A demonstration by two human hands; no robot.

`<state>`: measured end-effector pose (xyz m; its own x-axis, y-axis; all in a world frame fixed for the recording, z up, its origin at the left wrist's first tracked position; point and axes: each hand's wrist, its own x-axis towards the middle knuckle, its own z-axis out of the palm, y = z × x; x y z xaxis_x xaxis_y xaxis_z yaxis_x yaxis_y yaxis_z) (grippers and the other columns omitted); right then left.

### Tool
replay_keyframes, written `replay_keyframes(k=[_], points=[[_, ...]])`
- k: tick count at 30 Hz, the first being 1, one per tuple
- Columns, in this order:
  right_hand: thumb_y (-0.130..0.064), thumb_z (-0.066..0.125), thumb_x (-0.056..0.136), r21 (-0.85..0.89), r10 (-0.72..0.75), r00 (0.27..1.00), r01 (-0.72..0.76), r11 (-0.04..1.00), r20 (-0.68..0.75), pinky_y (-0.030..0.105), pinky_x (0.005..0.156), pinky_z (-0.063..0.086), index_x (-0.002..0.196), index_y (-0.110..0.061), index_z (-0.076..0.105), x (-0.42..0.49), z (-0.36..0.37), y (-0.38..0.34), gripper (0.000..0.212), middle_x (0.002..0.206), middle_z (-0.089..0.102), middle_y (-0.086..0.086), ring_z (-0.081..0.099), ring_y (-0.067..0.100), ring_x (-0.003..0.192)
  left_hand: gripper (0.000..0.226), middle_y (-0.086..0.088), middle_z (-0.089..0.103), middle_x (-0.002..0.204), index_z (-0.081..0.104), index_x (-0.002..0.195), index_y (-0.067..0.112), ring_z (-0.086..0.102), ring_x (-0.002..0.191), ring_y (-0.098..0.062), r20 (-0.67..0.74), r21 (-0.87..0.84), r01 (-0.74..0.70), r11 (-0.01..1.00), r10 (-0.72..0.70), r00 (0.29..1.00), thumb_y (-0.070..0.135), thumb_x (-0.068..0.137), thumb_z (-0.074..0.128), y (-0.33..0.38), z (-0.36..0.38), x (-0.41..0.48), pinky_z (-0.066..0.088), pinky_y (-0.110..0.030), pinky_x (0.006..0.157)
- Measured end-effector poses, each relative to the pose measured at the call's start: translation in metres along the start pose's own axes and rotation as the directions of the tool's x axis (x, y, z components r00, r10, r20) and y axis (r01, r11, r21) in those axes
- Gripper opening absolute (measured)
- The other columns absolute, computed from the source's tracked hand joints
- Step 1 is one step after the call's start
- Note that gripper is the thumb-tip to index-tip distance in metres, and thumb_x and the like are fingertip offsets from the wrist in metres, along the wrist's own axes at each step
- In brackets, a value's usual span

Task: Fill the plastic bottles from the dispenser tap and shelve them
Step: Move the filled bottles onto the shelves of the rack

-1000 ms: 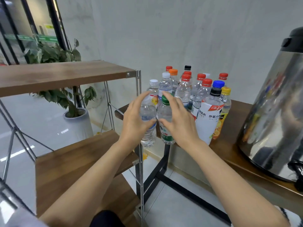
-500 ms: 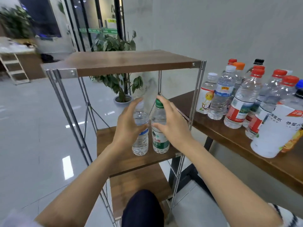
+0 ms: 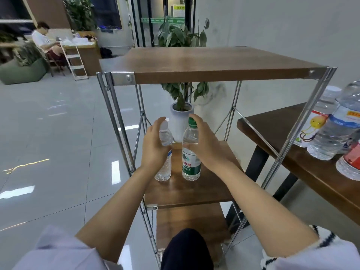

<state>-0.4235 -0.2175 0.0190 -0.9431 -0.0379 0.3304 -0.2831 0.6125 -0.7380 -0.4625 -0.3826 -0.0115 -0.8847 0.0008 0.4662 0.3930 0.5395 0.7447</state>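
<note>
A metal-framed shelving rack (image 3: 214, 65) with wooden boards is filling the middle of the view, and its middle shelf (image 3: 187, 193) is lying open below the top board. To the right, a dark wooden counter (image 3: 272, 129) is standing just beside the rack, carrying a cluster of capped bottles (image 3: 331, 133) at the frame's edge. A potted plant (image 3: 182, 112) is showing behind the rack.

The left hand (image 3: 153, 147) is gripping a small clear bottle (image 3: 164, 168) with a blue label band, its fingers (image 3: 158, 123) curling around the upper body. The right hand (image 3: 206, 145) is wrapping a green-capped bottle (image 3: 191, 164) at the shoulder, its fingers (image 3: 197, 119) reaching up beside the cap. Both bottles are standing upright and close together but apart, their bases sitting at the surface of the middle shelf, towards its left half
</note>
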Motion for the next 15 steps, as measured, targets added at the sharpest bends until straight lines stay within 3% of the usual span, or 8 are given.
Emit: replay_keyframes(k=[3,6,8,11,15], points=[[-0.006,0.074,0.084,0.004,-0.004,1.000,0.005,1.000,-0.010,0.026,0.090,0.047,0.149,-0.028,0.030,0.016,0.017,0.013,0.081,0.132,0.049,0.001,0.049,0.004,0.102,0.087,0.002,0.052,0.122,0.046,0.140,0.022,0.041,0.099,-0.003,-0.035,-0.001,0.045,0.999,-0.045,0.998,-0.008,0.067,0.082,-0.007,0.008,0.007,0.030,0.007,0.072],[-0.007,0.077,0.082,0.001,-0.039,0.999,0.039,0.999,-0.034,0.024,0.089,0.046,0.147,-0.025,0.033,0.031,0.027,0.025,0.081,0.129,0.051,0.004,0.050,0.003,0.099,0.089,-0.002,0.050,0.132,0.042,0.143,0.025,0.040,0.106,-0.004,-0.063,-0.003,0.090,0.996,-0.090,0.994,-0.011,0.070,0.078,-0.014,0.016,0.016,0.032,0.005,0.073],[-0.005,0.078,0.080,0.001,-0.045,0.998,0.045,0.999,-0.037,0.024,0.091,0.046,0.146,-0.022,0.035,0.039,0.030,0.031,0.080,0.129,0.052,0.007,0.049,0.004,0.101,0.089,-0.005,0.049,0.135,0.041,0.144,0.026,0.042,0.111,-0.009,-0.079,-0.002,0.111,0.994,-0.111,0.991,-0.010,0.071,0.077,-0.016,0.021,0.022,0.035,-0.003,0.079],[-0.005,0.079,0.079,-0.002,-0.061,0.997,0.061,0.998,-0.051,0.027,0.092,0.048,0.146,-0.020,0.035,0.051,0.037,0.039,0.081,0.131,0.053,0.010,0.054,0.011,0.105,0.088,-0.006,0.047,0.136,0.039,0.144,0.026,0.046,0.117,-0.019,-0.102,-0.016,0.127,0.992,-0.128,0.986,-0.008,0.073,0.077,-0.019,0.027,0.031,0.039,-0.023,0.089],[-0.007,0.079,0.080,-0.027,-0.073,0.997,0.072,0.997,-0.036,0.037,0.098,0.049,0.147,-0.017,0.033,0.069,0.044,0.045,0.081,0.135,0.051,0.013,0.057,0.025,0.117,0.086,-0.005,0.045,0.139,0.038,0.144,0.026,0.044,0.122,-0.023,-0.145,-0.020,0.143,0.990,-0.144,0.979,-0.012,0.075,0.072,-0.028,0.036,0.043,0.036,-0.023,0.091]])
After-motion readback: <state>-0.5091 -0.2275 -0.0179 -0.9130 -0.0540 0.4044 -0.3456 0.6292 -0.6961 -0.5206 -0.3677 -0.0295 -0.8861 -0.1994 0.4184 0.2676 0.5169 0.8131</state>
